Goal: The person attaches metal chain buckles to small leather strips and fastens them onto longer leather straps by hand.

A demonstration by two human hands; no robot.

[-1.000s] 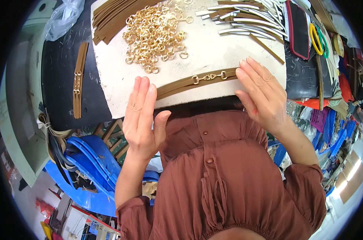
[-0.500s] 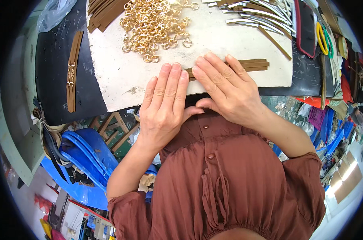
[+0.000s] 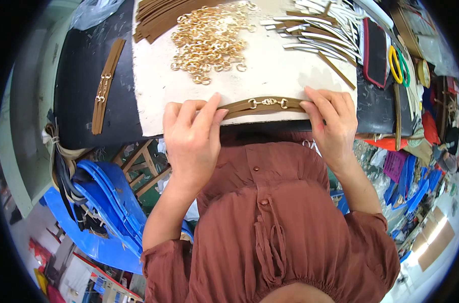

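Note:
A brown strap (image 3: 234, 108) with a gold chain-link fitting (image 3: 268, 102) at its middle is stretched between my two hands, bowed slightly, over the near edge of a pale board (image 3: 153, 96). My left hand (image 3: 189, 144) pinches its left end between thumb and fingers. At the other end, the thumb and fingers of my right hand (image 3: 335, 126) grip it. Farther back lies a heap of gold metal links (image 3: 209, 45). Left of that heap is a stack of brown strips (image 3: 161, 20); to its right, white and brown strips (image 3: 320, 40) lie in a loose bunch.
On the black tabletop (image 3: 75, 91), brown straps with gold fittings (image 3: 102, 91) lie at the left. A red-edged dark phone-like object (image 3: 374, 53) and yellow and green loops (image 3: 393, 64) are at the right. Blue plastic forms (image 3: 108, 197) stand below the table's left side.
My hands were lying flat over the brown strap, close together. Now they have moved apart and pinch its two ends, with its gold fitting showing. The view has shifted slightly.

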